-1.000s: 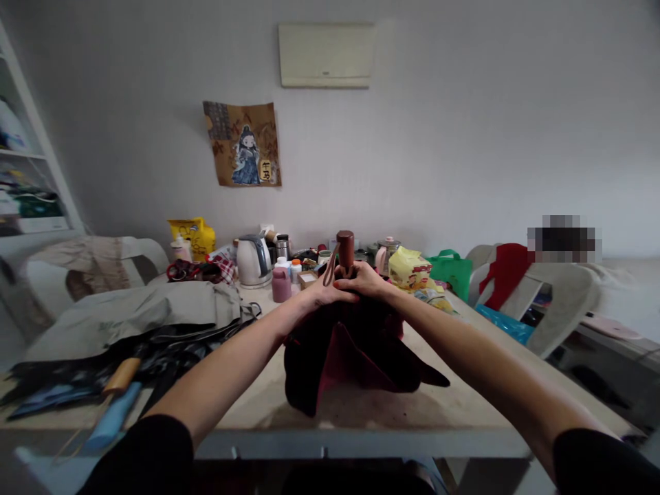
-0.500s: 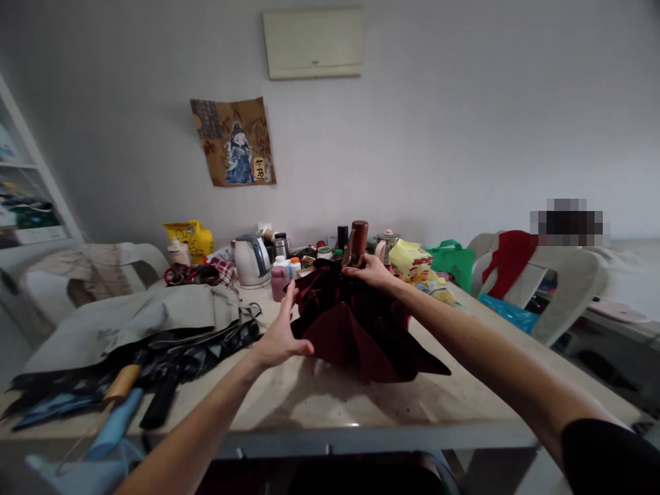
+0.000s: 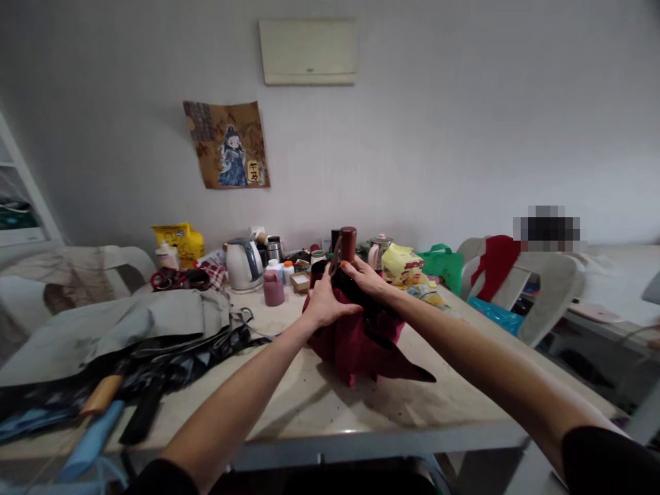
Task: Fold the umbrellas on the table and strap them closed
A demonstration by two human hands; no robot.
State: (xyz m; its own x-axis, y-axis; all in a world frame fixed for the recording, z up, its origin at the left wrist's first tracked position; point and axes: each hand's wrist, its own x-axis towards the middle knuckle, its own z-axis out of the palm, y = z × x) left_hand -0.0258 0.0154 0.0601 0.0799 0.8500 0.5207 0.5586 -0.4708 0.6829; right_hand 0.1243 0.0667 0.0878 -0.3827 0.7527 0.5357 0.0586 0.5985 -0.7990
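Observation:
A dark red umbrella (image 3: 355, 344) stands on the table with its handle up and its canopy partly folded in loose, bunched flaps. Its brown handle (image 3: 348, 242) has a strap hanging at the left. My right hand (image 3: 367, 278) grips the umbrella just below the handle, its fingertips on the far side partly hidden. My left hand (image 3: 326, 302) cups the canopy from the left, with the thumb stretched across the front cloth. One canopy tip sticks out to the right, low over the tabletop.
Left on the table (image 3: 289, 412) lie a grey cloth (image 3: 170, 320), dark folded umbrellas (image 3: 206, 368) and a blue handle (image 3: 93, 440). Behind stand a kettle (image 3: 244, 265), a pink bottle (image 3: 273, 289) and a yellow packet (image 3: 402, 265). At right are chairs and another person, blurred out.
My left hand has moved right, from beside the umbrella onto its canopy. The canopy is drawn in narrower at the left. My right hand stays near the handle's base; the view has shifted slightly.

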